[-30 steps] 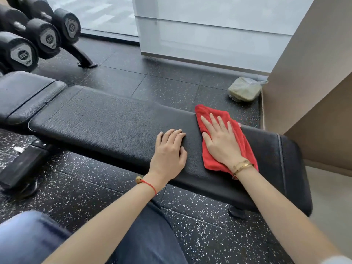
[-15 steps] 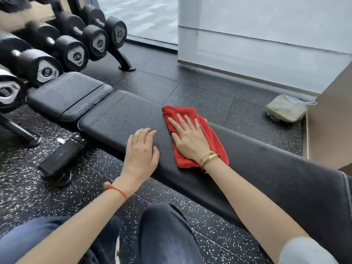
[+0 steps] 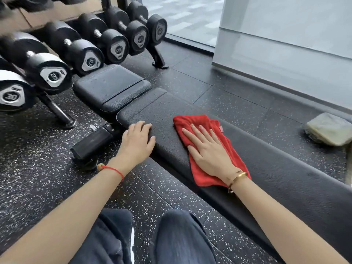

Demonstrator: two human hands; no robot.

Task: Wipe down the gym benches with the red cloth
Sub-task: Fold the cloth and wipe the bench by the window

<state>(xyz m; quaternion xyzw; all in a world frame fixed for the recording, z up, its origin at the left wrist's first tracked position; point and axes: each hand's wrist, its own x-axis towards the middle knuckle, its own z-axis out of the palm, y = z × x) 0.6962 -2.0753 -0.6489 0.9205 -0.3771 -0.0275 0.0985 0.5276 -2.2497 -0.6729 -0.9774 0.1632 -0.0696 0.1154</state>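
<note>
light: soft daylight from window (image 3: 182, 18) | shadows: faint | blur: dumbbells (image 3: 51, 73) smeared at left | edges: wide-angle bowing

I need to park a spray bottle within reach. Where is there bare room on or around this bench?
The small seat pad is bare. So is the long pad right of the red cloth, and the floor strip between bench and wall. Crowded: the dumbbell rack side, and between left hand and right hand.

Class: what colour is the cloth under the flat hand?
Red, in the head view.
</note>
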